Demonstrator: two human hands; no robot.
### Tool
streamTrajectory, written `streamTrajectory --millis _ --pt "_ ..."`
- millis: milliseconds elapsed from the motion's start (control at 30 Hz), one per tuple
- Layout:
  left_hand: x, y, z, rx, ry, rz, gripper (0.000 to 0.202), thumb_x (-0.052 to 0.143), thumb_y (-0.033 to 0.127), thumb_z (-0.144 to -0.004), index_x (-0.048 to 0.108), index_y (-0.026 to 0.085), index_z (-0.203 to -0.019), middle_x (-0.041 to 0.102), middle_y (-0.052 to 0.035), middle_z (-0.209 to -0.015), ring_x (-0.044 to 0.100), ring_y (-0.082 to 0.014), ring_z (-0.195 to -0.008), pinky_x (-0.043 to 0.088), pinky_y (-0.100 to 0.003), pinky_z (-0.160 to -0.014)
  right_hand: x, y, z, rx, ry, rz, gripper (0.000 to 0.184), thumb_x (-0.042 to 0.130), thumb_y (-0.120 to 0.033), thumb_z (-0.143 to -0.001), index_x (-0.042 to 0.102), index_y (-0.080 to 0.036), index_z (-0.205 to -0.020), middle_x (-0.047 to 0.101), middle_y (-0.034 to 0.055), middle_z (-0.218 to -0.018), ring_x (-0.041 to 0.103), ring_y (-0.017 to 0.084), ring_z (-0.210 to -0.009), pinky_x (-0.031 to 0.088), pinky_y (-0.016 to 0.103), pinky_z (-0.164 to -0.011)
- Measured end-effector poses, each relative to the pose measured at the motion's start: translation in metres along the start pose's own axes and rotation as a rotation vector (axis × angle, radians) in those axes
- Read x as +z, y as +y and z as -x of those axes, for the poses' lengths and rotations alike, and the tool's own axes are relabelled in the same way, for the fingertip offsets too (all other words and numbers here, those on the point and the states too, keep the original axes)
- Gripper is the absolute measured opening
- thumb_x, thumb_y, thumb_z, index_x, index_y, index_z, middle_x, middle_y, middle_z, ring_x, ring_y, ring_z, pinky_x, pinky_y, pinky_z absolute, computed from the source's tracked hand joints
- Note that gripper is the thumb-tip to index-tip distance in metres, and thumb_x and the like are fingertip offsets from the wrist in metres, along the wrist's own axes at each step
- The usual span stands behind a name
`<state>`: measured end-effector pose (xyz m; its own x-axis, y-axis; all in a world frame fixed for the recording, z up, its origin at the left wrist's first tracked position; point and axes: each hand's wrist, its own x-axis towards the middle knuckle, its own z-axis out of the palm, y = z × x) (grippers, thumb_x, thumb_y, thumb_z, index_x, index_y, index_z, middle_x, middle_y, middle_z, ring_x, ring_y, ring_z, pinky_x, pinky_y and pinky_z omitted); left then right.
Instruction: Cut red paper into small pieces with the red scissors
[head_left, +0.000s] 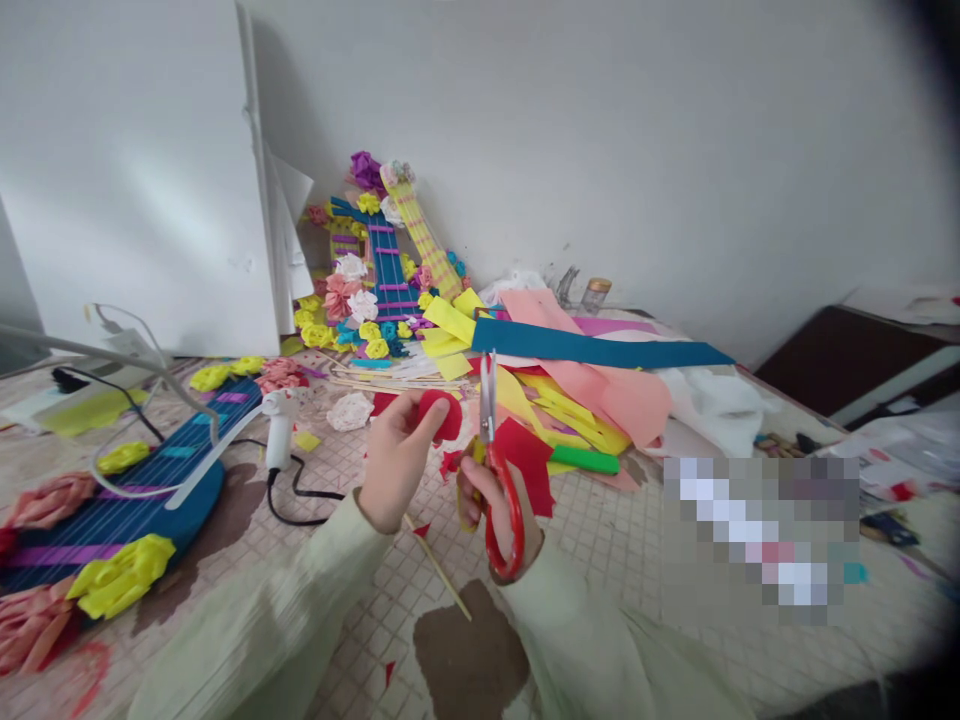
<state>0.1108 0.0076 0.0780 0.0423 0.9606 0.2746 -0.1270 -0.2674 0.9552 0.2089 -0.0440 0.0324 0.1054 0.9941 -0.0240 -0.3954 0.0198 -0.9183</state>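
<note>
- Watching through the head camera, I have my left grip [396, 455] clenched on a small red rounded piece [441, 416], pinched between thumb and fingers above the middle of the tabletop [367, 640].
- My right grip [486, 487] is closed around the red-handled scissors [517, 540], their blades pointing up and away from me, just beside the red piece.
- Near my right grip I see a red sheet [529, 455] and a green strip [585, 460].
- Small red scraps [450, 464] lie near both hands, and a thin stick [442, 572] lies between my sleeves.
- Beyond, a long blue strip [600, 346] crosses a heap of pink and yellow pieces.
- To my left stand a white glue gun [280, 430] and, past it, a blue guitar shape [202, 490] bearing yellow and pink flowers.
- Against the wall, more guitar shapes [386, 260] lean among colourful flowers.
</note>
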Motion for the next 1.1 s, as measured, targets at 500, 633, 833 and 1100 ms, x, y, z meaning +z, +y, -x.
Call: streamTrajectory --millis 500,633,833,1100 --pt "0.008 -0.006 0.014 0.028 -0.020 -0.115 0.018 0.057 0.029 -0.076 0.057 0.020 -0.092 0.059 -0.0015 -0.087 0.054 -0.0141 -0.075 0.042 -0.026 -0.066 -0.009 -0.006 -0.002 -0.180 0.212 0.131 0.027 0.056 -0.033 -0.076 0.038 -0.022 -0.060 0.030 -0.0110 -0.037 0.029 0.007 -0.031 0.025 0.021 -0.033" --pt "0.008 -0.007 0.019 0.181 -0.133 -0.380 0.010 0.054 0.024 -0.079 0.063 0.020 -0.082 0.063 -0.0028 -0.081 0.055 -0.0160 -0.074 0.041 -0.029 -0.069 -0.010 -0.008 -0.003 -0.189 0.269 0.213 0.021 0.059 -0.031 -0.074 0.045 -0.022 -0.061 0.036 -0.0089 -0.039 0.031 0.007 -0.033 0.026 0.022 -0.033" --pt "0.013 -0.008 0.019 -0.076 -0.220 -0.137 0.012 0.059 0.027 -0.075 0.065 0.017 -0.079 0.069 -0.0046 -0.081 0.062 -0.0174 -0.076 0.047 -0.029 -0.070 -0.006 -0.014 -0.002 -0.145 0.250 0.185 0.015 0.063 -0.032 -0.070 0.053 -0.022 -0.068 0.035 -0.0093 -0.038 0.031 0.007 -0.032 0.024 0.022 -0.033" --pt "0.011 -0.010 0.011 -0.252 -0.151 0.060 0.017 0.069 0.030 -0.068 0.064 0.014 -0.071 0.064 -0.0014 -0.071 0.059 -0.0126 -0.068 0.046 -0.025 -0.067 -0.007 -0.013 -0.003 -0.133 0.219 0.050 0.016 0.060 -0.033 -0.069 0.051 -0.021 -0.074 0.033 -0.0112 -0.038 0.028 0.006 -0.032 0.024 0.020 -0.034"
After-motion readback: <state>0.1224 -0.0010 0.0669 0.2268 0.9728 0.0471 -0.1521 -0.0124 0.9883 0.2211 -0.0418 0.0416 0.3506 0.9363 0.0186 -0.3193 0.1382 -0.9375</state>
